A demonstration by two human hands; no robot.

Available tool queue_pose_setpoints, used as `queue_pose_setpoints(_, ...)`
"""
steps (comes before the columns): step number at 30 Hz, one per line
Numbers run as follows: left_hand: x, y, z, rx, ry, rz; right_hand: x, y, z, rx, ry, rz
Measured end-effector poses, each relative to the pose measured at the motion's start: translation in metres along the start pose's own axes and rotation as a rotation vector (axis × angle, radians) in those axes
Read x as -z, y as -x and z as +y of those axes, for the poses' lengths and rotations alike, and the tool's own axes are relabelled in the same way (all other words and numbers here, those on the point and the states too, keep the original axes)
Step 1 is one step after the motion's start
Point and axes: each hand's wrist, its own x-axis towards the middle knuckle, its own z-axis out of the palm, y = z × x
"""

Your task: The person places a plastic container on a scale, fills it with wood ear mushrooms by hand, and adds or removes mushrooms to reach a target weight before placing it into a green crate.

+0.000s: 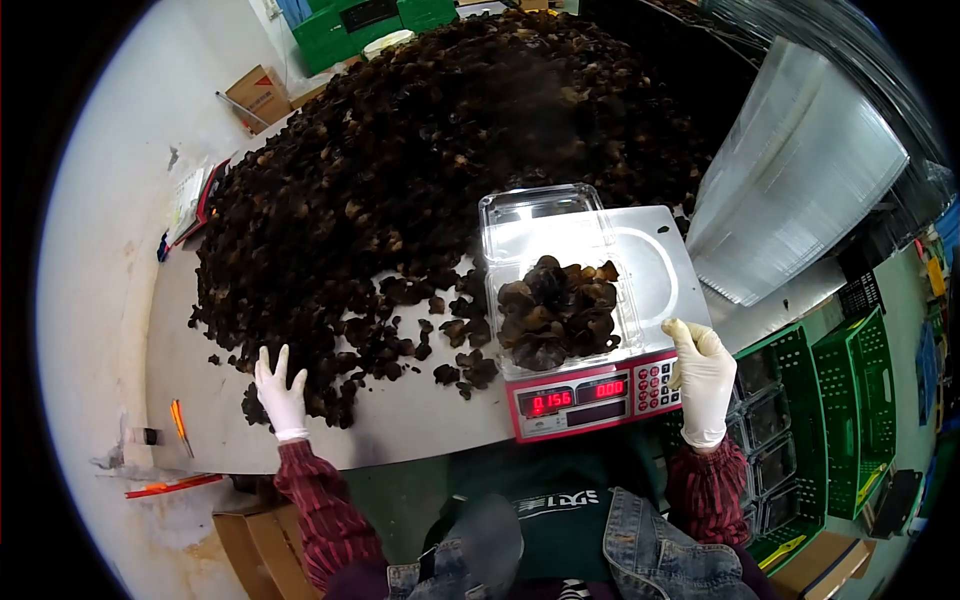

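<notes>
My left hand (280,392), in a white glove, lies with fingers spread at the near left edge of a large heap of dark wood ear mushrooms (400,160). My right hand (706,385), also gloved, is closed beside the keypad of a red and silver digital scale (660,250); what its fingers hold, if anything, is hidden. On the scale's plate sits a clear plastic clamshell box (541,205), lid folded back away from me. A clump of wood ear mushrooms (560,312) fills its base. The red display (552,399) reads 0.156.
A tall stack of clear plastic boxes (800,170) stands right of the scale. Green crates (850,400) with clear boxes are at lower right. An orange-handled knife-like tool (180,425) lies at the table's left edge. Cardboard boxes (262,545) stand below the table.
</notes>
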Motion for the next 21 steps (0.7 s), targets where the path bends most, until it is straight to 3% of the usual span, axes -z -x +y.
queue_pose_setpoints(3,0.005,0.006,0.060,-0.113,0.437,0.069,-0.010,-0.003,-0.004,0.138,0.104,-0.072)
queue_pose_setpoints(4,0.011,0.009,0.098,-0.108,0.610,0.003,-0.018,-0.011,0.003,0.358,0.189,-0.070)
queue_pose_setpoints(5,0.018,0.014,0.137,-0.101,0.783,-0.063,-0.026,-0.013,-0.011,0.407,0.243,-0.106)
queue_pose_setpoints(7,0.030,0.024,0.201,-0.332,0.857,-0.058,-0.052,-0.020,-0.034,0.550,0.367,-0.176)
queue_pose_setpoints(9,0.039,0.028,0.251,-0.463,0.953,-0.111,-0.082,-0.034,-0.031,0.863,0.504,-0.125)
queue_pose_setpoints(11,0.047,0.025,0.288,-0.555,0.915,-0.073,-0.104,-0.044,-0.028,0.902,0.646,-0.241)
queue_pose_setpoints(12,0.046,0.026,0.299,-0.534,0.852,-0.099,-0.106,-0.055,-0.019,0.867,0.724,-0.437)
queue_pose_setpoints(13,0.042,0.026,0.307,-0.513,0.789,-0.124,-0.105,-0.059,-0.007,0.890,0.696,-0.465)
queue_pose_setpoints(16,0.026,0.026,0.305,-0.435,0.864,-0.183,-0.088,-0.053,-0.006,0.915,0.601,-0.410)
queue_pose_setpoints(21,0.030,0.022,0.306,-0.457,0.819,-0.181,-0.073,-0.049,-0.001,0.744,0.439,-0.409)
